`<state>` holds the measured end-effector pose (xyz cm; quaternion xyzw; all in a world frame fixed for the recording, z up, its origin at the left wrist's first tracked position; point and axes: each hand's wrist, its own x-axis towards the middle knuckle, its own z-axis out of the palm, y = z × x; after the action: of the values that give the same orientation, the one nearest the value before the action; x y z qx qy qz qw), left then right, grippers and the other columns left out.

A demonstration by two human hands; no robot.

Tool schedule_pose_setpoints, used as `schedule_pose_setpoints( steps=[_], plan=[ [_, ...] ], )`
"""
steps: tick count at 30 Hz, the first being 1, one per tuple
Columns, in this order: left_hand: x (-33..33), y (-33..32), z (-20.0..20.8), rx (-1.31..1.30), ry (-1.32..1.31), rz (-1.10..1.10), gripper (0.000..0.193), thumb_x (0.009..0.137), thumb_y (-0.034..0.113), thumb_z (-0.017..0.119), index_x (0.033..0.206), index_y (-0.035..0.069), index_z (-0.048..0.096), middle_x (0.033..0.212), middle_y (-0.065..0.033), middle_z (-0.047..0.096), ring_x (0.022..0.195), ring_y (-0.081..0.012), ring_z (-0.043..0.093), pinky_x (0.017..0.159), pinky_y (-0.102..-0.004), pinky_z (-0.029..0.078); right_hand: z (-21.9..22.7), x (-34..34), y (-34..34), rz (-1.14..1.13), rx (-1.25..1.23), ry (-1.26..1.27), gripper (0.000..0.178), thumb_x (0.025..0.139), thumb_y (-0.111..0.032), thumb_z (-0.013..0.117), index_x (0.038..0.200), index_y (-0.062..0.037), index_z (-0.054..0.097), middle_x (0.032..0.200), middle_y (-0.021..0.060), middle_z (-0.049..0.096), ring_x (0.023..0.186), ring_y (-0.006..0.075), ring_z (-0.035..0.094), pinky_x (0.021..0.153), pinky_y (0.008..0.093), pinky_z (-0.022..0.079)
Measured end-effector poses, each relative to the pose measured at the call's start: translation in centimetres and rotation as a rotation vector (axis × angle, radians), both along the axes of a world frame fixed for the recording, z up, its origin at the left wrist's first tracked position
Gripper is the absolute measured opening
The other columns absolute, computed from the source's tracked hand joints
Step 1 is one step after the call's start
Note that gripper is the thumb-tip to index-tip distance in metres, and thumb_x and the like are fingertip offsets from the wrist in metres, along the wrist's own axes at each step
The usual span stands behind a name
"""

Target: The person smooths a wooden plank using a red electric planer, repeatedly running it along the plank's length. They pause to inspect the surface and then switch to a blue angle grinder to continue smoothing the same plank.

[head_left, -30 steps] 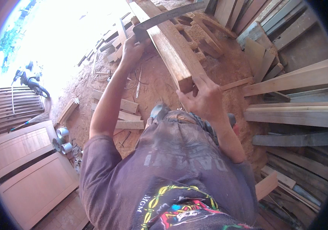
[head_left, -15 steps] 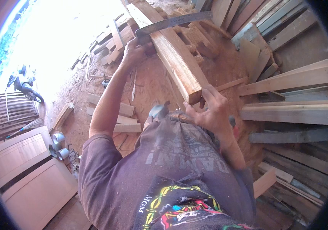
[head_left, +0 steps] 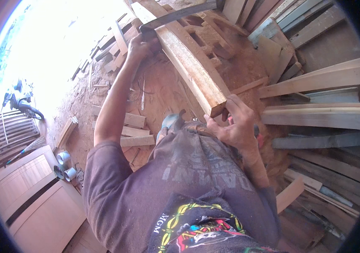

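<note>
A long squared timber (head_left: 192,71) runs from near my chest to the far upper middle, its cut end facing me. Across its far part lies a long, flat grey metal blade (head_left: 180,15); whether it is a saw or a square I cannot tell. My left hand (head_left: 140,48) is closed at the blade's left end, beside the timber, its fingertips in shadow. At the near end, my right hand (head_left: 232,120) grips the timber's right corner, thumb below the end face and fingers along the side. A small reddish bit shows by the right fingers; its kind is unclear.
Mortised wood blocks (head_left: 213,36) lie behind the timber. Offcuts (head_left: 135,139) rest on the dusty floor at left, near panelled doors (head_left: 47,211) and white cups (head_left: 64,158). Boards (head_left: 319,114) crowd the right side. A motorbike (head_left: 22,101) stands far left.
The timber, the blade and my left hand appear slightly further left and higher in the picture, as does much of the background. Both hands keep their holds.
</note>
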<state>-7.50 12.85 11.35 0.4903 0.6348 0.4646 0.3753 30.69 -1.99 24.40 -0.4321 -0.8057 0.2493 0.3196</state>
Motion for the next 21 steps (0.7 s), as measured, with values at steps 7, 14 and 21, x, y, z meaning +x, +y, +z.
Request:
schedule_pose_setpoints(
  steps=[7,14,21],
  plan=[
    [5.9,-6.1,3.6,0.048,-0.013,0.015,0.034,0.095,0.019,0.083,0.126,0.005,0.077,0.096,-0.0074,0.081,0.082,-0.0115,0.074,0.074,-0.0312,0.057,0.4,-0.2,0.2,-0.011,-0.026,0.043,0.034,0.077,-0.017,0.088,0.102,0.001,0.075,0.09,0.0105,0.07,0.068,0.0205,0.069,0.06,0.0331,0.056],
    [6.6,-6.2,2.5,0.053,-0.018,0.026,0.034,0.096,0.019,0.082,0.125,0.002,0.076,0.098,-0.0105,0.082,0.086,-0.0138,0.076,0.075,-0.0322,0.058,0.1,0.2,0.3,-0.007,-0.004,0.03,0.033,0.076,-0.017,0.09,0.1,0.0006,0.075,0.09,0.0088,0.07,0.065,0.0167,0.069,0.058,0.0309,0.055],
    [6.8,-6.6,3.1,0.081,-0.045,0.044,0.034,0.096,0.018,0.081,0.126,0.001,0.075,0.101,-0.0107,0.081,0.089,-0.0158,0.077,0.078,-0.0332,0.06,0.4,-0.1,1.0,0.041,0.026,0.117,0.027,0.075,-0.015,0.089,0.088,-0.0003,0.07,0.085,0.0077,0.066,0.062,0.0155,0.063,0.054,0.0312,0.051]
  ],
)
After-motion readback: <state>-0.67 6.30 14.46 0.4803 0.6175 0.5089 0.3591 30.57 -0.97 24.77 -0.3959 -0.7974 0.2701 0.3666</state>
